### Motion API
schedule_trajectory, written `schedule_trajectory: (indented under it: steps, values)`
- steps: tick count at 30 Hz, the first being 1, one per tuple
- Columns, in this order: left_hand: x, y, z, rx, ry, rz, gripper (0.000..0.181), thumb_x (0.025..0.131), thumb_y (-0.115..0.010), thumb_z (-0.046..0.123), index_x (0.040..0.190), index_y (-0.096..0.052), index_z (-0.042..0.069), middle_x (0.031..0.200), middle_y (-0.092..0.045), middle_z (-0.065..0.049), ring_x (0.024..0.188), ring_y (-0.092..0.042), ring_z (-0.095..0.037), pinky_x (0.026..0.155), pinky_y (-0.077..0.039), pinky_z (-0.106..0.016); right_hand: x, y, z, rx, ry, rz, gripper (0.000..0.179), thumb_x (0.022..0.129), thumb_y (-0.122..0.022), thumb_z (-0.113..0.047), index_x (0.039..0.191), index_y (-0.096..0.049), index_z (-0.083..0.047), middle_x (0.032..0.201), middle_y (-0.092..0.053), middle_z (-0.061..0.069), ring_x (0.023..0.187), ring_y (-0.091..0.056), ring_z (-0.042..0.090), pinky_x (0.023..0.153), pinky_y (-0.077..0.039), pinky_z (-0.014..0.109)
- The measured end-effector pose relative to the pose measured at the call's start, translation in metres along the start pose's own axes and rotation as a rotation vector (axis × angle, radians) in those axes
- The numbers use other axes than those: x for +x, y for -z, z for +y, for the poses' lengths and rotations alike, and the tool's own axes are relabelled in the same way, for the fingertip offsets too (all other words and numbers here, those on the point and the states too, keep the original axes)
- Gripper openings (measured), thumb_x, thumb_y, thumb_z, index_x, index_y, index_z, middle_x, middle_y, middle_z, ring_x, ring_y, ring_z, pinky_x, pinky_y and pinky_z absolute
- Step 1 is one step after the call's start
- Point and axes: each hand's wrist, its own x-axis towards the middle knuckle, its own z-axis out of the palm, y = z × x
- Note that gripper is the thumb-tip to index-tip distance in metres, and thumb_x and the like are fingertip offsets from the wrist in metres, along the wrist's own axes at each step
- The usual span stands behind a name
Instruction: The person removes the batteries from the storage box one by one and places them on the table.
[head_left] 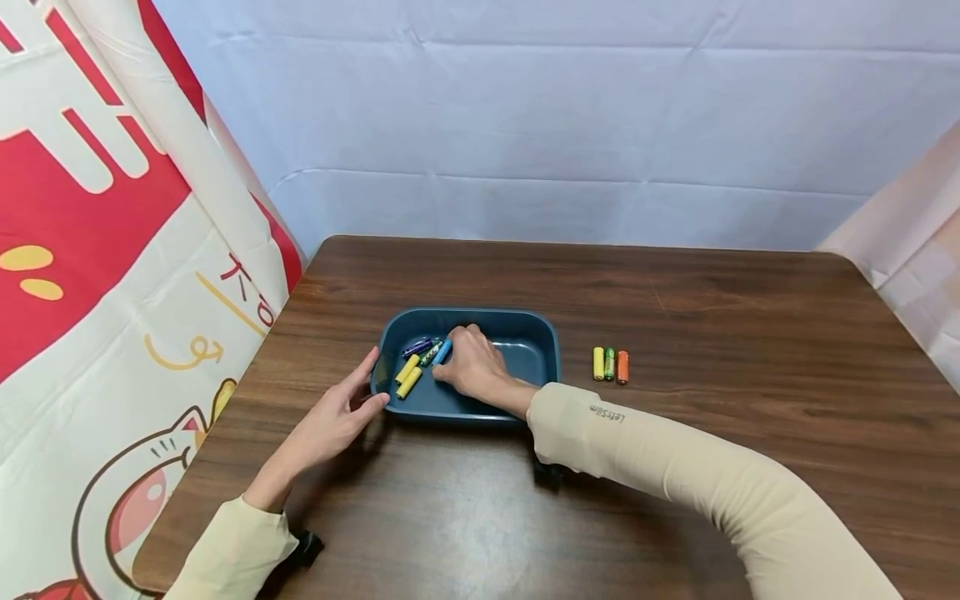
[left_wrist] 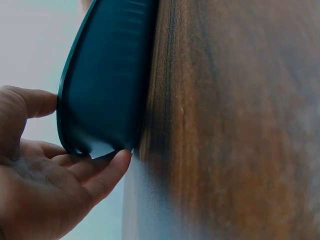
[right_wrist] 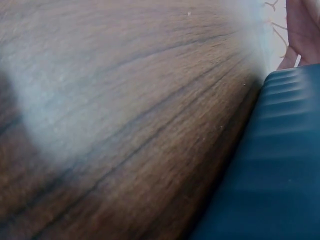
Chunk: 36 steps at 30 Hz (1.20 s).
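Observation:
A dark teal rectangular tray [head_left: 536, 392] stands on the table. My left hand [head_left: 335, 418] holds its left end, the thumb on the near side and the fingers along the end wall; the left wrist view shows this hand [left_wrist: 55, 175] against the tray's outer wall. My right hand [head_left: 474, 364] reaches inside over the near rim, beside a blue battery [head_left: 442, 352]. Its fingertips are hidden, so whether it grips anything does not show. Left of it lie yellow batteries [head_left: 409, 382], a green battery [head_left: 430, 354] and dark purple ones [head_left: 417, 347].
Right of the tray, a yellow battery [head_left: 598, 363], a green battery [head_left: 610, 364] and an orange battery [head_left: 623, 367] lie side by side on the brown wooden table [head_left: 712, 333]. A pale cloth [head_left: 525, 125] hangs behind, a printed cloth [head_left: 112, 292] at left.

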Motion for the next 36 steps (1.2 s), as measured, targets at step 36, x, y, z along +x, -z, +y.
schedule_trajectory:
  steps: [36]
  values:
    - [0.0,0.003,-0.004,-0.016,-0.034,-0.003,0.074,0.108,-0.058,0.026,0.167,-0.015,0.012,0.164,-0.032,-0.024,0.143,-0.044,-0.04,0.111,-0.038,-0.055,-0.06,0.141,0.056,0.524,0.144,0.132,0.056,0.087,-0.069,0.006,0.14,-0.051,0.011,0.114,-0.062,0.022,0.085,-0.061,0.007,0.072,-0.052,0.016]
